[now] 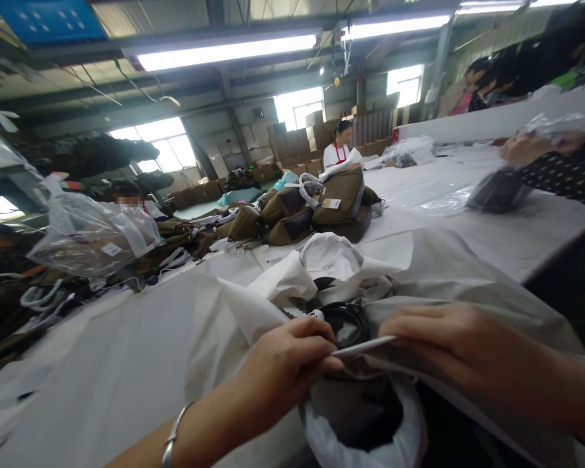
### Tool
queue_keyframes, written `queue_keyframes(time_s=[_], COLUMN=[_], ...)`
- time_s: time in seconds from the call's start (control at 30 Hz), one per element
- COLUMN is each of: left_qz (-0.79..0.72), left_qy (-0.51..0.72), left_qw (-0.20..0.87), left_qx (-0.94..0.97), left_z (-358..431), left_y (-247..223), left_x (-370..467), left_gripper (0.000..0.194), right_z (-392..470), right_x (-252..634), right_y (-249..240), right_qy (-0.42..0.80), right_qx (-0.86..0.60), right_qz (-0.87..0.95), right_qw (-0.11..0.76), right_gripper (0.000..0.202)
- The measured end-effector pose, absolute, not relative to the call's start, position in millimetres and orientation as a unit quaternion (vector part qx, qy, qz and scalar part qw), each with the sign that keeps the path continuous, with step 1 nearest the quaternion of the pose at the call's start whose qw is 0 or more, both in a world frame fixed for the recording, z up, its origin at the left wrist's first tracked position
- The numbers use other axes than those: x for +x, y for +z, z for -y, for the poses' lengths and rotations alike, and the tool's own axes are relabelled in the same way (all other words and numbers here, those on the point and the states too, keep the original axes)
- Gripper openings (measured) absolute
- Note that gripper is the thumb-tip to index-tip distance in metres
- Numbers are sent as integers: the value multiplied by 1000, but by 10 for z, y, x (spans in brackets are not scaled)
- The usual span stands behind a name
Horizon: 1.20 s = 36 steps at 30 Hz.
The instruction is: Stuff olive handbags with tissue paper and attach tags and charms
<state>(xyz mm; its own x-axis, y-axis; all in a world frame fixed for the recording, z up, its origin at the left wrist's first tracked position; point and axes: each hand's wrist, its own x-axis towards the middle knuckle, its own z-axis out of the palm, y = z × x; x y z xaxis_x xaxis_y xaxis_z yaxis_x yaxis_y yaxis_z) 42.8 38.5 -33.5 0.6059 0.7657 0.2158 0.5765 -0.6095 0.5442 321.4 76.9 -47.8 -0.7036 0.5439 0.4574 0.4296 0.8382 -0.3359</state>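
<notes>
In the head view, a bag wrapped in a pale sheet (448, 273) lies in front of me on the table. My left hand (297, 351) is closed in a pinch on the sheet's folded edge, over the bag's opening. On the other side, my right hand (448, 344) grips the same edge, which is stretched between the two hands. A coiled black strap (353, 322) shows just beyond my fingers. One white-wrapped handle (331, 250) loops up behind it, and another white-wrapped handle (370, 448) hangs on my side.
Several olive-brown bags (341, 195) with tags are piled farther back on the white table (497, 240). A clear plastic bag (97, 234) holds a tagged item at left. At right, a co-worker's dotted sleeve (560, 166) reaches over a dark wrapped item (497, 190).
</notes>
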Motion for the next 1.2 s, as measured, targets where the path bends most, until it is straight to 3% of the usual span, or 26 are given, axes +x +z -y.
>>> queue_keyframes(time_s=[0.07,0.17,0.27,0.4,0.5,0.57,0.77,0.87,1.0,1.07,1.13,1.2], left_qz=[-394,-435,-491,-511,-487,-471,-431,-391,-341,-388,-456,-501], left_qy=[259,258,216,219,243,254,141,97,74,82,94,90], left_qw=[283,321,315,287,247,220,229,276,364,307,181,54], left_qx=[835,801,783,780,802,816,862,873,864,865,867,859], left_z=[-425,-485,-528,-568,-570,-533,-348,-365,-425,-416,-404,-432], left_y=[-320,-325,-340,-376,-430,-457,-294,-146,-75,-89,-98,-83], left_x=[392,354,353,385,399,403,436,419,343,333,359,415], left_gripper=[27,31,32,35,30,26,44,46,41,28,13,21], right_z=[-826,-853,-731,-454,-373,-383,-430,-594,-972,-1112,-1172,-1169], right_x=[3207,3172,3112,2999,2947,2949,2951,2870,2741,2699,2671,2644], right_y=[-459,-466,-438,-431,-516,-555,-351,-239,-269,-330,-395,-448], right_qy=[148,123,-7,-156,-159,-132,-121,-134,-165,-173,-180,-184], right_qx=[-294,-306,-284,-210,-203,-192,-227,-274,-311,-295,-300,-349], right_qz=[903,894,894,905,914,921,894,883,897,916,924,912], right_qw=[277,303,346,335,315,313,366,357,266,209,154,114], right_gripper=[29,26,25,41,24,24,16,14,17,14,13,15])
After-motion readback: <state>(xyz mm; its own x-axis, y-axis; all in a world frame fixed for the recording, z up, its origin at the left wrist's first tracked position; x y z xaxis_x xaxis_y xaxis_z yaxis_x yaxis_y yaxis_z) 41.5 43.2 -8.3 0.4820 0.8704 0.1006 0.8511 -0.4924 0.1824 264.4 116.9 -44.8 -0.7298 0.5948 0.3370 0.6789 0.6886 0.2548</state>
